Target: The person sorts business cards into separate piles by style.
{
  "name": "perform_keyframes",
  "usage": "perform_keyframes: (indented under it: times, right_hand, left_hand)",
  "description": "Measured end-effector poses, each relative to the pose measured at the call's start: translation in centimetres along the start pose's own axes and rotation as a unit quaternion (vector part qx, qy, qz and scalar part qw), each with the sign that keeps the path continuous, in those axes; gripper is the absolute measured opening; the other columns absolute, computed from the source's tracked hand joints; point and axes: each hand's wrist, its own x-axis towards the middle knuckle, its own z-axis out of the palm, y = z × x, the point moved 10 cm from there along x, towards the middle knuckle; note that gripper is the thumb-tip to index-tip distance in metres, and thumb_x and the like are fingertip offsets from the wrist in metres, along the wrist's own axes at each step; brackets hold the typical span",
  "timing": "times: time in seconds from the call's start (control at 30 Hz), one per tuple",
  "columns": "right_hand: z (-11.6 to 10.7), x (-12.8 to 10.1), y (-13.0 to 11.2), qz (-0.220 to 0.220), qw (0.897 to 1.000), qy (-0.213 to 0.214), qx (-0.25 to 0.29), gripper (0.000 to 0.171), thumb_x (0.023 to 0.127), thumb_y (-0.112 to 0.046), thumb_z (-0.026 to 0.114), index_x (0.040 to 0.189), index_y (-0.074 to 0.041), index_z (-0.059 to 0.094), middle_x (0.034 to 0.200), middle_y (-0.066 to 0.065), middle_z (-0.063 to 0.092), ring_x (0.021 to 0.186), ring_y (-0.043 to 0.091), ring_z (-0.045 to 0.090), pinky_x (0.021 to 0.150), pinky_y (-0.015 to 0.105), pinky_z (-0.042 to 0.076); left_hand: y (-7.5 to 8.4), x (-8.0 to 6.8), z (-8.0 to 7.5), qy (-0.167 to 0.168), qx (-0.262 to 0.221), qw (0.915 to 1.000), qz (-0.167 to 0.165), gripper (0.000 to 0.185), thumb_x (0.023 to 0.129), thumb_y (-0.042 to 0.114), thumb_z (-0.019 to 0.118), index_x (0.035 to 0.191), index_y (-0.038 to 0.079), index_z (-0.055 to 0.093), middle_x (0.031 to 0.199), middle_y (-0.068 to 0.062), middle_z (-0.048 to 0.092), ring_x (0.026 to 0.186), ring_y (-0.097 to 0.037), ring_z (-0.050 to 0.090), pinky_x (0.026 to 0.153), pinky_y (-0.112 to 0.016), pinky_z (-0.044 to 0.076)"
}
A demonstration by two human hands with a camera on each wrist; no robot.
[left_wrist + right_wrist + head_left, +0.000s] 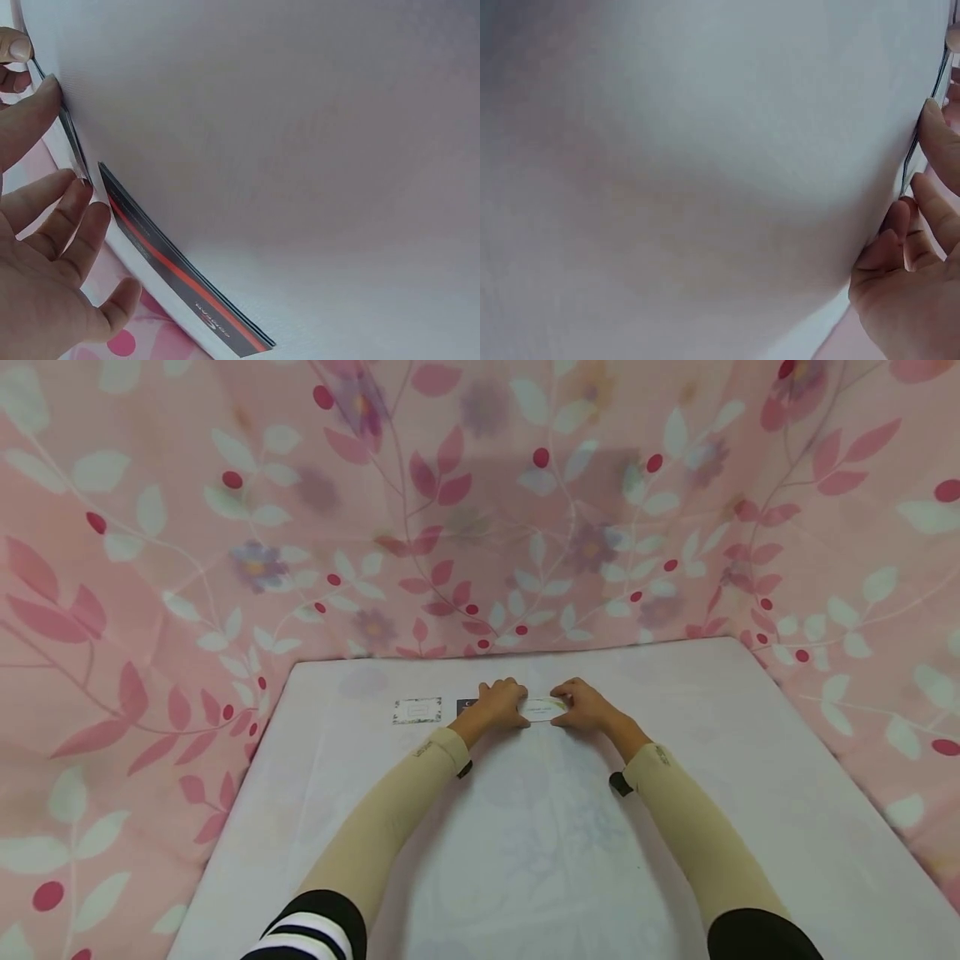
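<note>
Fingers (517, 720) meet on white tabletop (540, 860), floral curtain (225, 527) behind.

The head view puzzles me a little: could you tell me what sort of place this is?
Probably a makeshift tabletop recording booth, not a lived-in room: a white-covered table is hemmed in on three sides by a pink floral sheet, with small printed cards laid out on it.

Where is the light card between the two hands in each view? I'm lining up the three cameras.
Head: light card at centre, far on the white table, between left hand and right hand.
Left wrist: seen edge-on at upper left, by the fingers.
Right wrist: thin edge at far right.
Shared landmark: the white table.
</note>
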Motion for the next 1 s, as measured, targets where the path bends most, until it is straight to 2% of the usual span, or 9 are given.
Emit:
perform_keyframes:
  times: [0.13,0.33,0.47,0.63,0.8,1.0]
  right_hand:
    - [0.0,0.3,0.5,0.007,0.999,-0.004,0.036,0.058,0.079,-0.014,0.083,0.130,0.002,0.060,0.129,0.023,0.054,0.102,0.030,0.051,0.090,0.041,0.043]
    - [0.4,0.6,1.3,0.037,0.996,-0.019,0.074,0.059,0.078,-0.012,0.083,0.132,-0.001,0.060,0.118,0.017,0.056,0.096,0.024,0.047,0.083,0.032,0.040]
    - [0.5,0.5,1.4,0.049,0.995,-0.025,0.081,0.060,0.078,-0.013,0.083,0.132,-0.001,0.059,0.115,0.018,0.056,0.097,0.025,0.046,0.084,0.034,0.039]
    - [0.7,0.3,1.6,0.061,0.995,-0.032,0.074,0.059,0.082,-0.016,0.081,0.135,-0.004,0.058,0.126,0.016,0.056,0.106,0.026,0.048,0.092,0.038,0.040]
    - [0.7,0.1,1.5,0.074,0.993,-0.034,0.088,0.058,0.084,-0.016,0.078,0.136,-0.005,0.056,0.135,0.017,0.051,0.114,0.028,0.046,0.100,0.043,0.039]
    - [0.8,-0.1,1.5,0.080,0.992,-0.035,0.096,0.058,0.083,-0.014,0.079,0.136,-0.005,0.056,0.131,0.016,0.054,0.112,0.027,0.048,0.098,0.041,0.040]
  left_hand:
    - [-0.1,0.0,-0.1,-0.001,-0.003,1.0000,0.003,0.058,0.083,0.041,0.078,0.132,0.015,0.063,0.127,-0.006,0.059,0.116,-0.026,0.055,0.101,-0.055,0.034]
    - [-0.2,-0.2,-0.2,-0.005,-0.016,0.9999,0.000,0.058,0.083,0.041,0.079,0.132,0.015,0.063,0.126,-0.006,0.058,0.115,-0.025,0.055,0.100,-0.053,0.033]
    - [-0.3,-0.3,-0.2,-0.002,-0.015,0.9999,-0.003,0.058,0.082,0.043,0.079,0.130,0.014,0.064,0.126,-0.007,0.059,0.114,-0.026,0.055,0.100,-0.053,0.034]
    - [-0.5,-0.2,-0.3,0.004,-0.005,1.0000,-0.007,0.058,0.080,0.046,0.080,0.126,0.014,0.065,0.124,-0.006,0.059,0.112,-0.025,0.055,0.099,-0.053,0.034]
    - [-0.6,0.0,-0.3,0.006,0.001,1.0000,-0.007,0.056,0.080,0.046,0.080,0.125,0.015,0.066,0.119,-0.004,0.061,0.109,-0.024,0.054,0.098,-0.051,0.033]
    - [-0.4,0.0,-0.1,0.007,0.006,0.9999,-0.005,0.055,0.080,0.046,0.080,0.123,0.014,0.067,0.116,-0.003,0.061,0.108,-0.024,0.054,0.097,-0.050,0.033]
